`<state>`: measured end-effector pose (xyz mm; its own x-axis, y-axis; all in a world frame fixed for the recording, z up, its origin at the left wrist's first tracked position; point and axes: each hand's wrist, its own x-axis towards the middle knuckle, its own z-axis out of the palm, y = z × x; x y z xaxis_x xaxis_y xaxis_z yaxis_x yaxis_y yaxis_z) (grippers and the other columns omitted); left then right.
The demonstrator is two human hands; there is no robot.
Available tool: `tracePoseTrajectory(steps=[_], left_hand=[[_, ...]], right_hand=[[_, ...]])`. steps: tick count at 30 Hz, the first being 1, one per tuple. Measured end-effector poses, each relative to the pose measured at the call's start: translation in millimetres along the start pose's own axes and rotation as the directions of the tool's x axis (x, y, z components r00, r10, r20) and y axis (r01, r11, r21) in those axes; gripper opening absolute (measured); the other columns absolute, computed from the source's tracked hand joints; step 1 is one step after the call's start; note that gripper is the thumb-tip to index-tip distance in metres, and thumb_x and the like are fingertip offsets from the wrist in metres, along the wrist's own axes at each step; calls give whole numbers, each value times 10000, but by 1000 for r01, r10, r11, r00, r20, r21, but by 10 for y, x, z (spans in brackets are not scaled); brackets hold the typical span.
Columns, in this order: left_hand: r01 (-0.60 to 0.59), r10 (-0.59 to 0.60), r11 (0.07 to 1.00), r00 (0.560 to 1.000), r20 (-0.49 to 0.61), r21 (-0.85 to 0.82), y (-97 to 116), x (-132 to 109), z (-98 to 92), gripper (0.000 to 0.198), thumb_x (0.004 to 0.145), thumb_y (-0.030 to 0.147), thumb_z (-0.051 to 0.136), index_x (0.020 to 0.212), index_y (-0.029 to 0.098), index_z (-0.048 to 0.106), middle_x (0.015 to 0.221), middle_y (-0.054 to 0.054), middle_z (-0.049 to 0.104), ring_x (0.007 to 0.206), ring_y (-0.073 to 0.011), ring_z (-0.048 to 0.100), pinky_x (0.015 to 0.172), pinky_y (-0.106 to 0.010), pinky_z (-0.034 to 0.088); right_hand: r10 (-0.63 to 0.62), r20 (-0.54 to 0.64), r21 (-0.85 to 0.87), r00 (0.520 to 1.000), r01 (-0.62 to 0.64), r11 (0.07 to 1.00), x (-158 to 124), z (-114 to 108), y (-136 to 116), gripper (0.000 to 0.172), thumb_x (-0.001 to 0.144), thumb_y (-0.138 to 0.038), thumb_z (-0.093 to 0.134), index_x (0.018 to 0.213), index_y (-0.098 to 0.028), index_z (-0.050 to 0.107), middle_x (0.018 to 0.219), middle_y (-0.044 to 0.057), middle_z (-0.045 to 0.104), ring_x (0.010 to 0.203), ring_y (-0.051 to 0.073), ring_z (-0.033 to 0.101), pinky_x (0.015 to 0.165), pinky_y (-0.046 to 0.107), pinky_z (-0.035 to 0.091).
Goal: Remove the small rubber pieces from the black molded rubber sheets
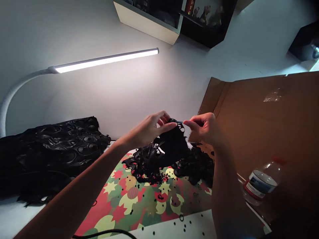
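1. Clearly, the black rubber sheet (173,146) is held up in the air over the middle of the counter (15,215), nearer its far edge. Its lower end trails down onto the patterned mat (139,199).
2. The left hand (149,127) pinches the sheet's top edge between thumb and fingers (166,126). The right hand (204,127) pinches the same edge just beside it, with its fingers (190,123) pressed together on a narrow strip.
3. The sheet looks light, thin and floppy: it sags and folds below the two pinches. It is full of punched holes, so the webs between them probably stretch and tear easily.
4. The soundest hold is probably on the solid rim or a thick web, close to the spot being worked. The matte rubber should grip well and not slip.
5. The held edge runs from left to right between the hands. The long axis hangs down and towards the counter's left edge, ending in a crumpled tail.
6. Loose rings (196,166) lie heaped under the right hand, towards the right edge. A heap of black sheets (57,146) sits by the left edge, well apart.
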<state>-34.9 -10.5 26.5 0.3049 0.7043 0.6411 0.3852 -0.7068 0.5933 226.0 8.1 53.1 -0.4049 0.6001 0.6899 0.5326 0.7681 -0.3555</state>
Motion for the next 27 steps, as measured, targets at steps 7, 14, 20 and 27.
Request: tracePoseTrajectory(steps=[7,14,20,27], left_hand=[[-1,0,985,1000,-5,-170,-66,29,189,376,914,536,820,1055,220,675,897,-16,675,759,-159,565,694,-298,469],[60,-124,904,984,-125,-423,70,8,224,415,739,418,974,1041,200,790,984,-60,782,867,-193,683,754,-308,537],[71,-176,866,970,-169,-495,115,-52,248,366,739,416,981,998,190,855,955,-71,786,824,-183,681,718,-308,551],[39,-160,925,942,-295,-379,-98,-6,300,307,727,378,971,953,196,871,968,-78,809,816,-191,717,715,-329,576]], right_hand=[[6,-26,10,1000,-6,1000,6,29,10,715,954,-789,705,579,-203,544,619,-28,289,624,137,255,578,338,207],[25,-68,56,997,-21,998,-28,-12,-24,672,952,-769,728,617,-196,626,597,-31,320,587,127,279,566,335,217],[3,-71,1,997,-3,1000,-25,21,1,706,955,-818,682,617,-201,621,596,-19,354,596,139,304,576,335,233],[-28,-118,-334,993,-13,942,53,198,26,730,1008,-836,567,635,-221,692,547,-9,407,563,148,326,603,340,230]])
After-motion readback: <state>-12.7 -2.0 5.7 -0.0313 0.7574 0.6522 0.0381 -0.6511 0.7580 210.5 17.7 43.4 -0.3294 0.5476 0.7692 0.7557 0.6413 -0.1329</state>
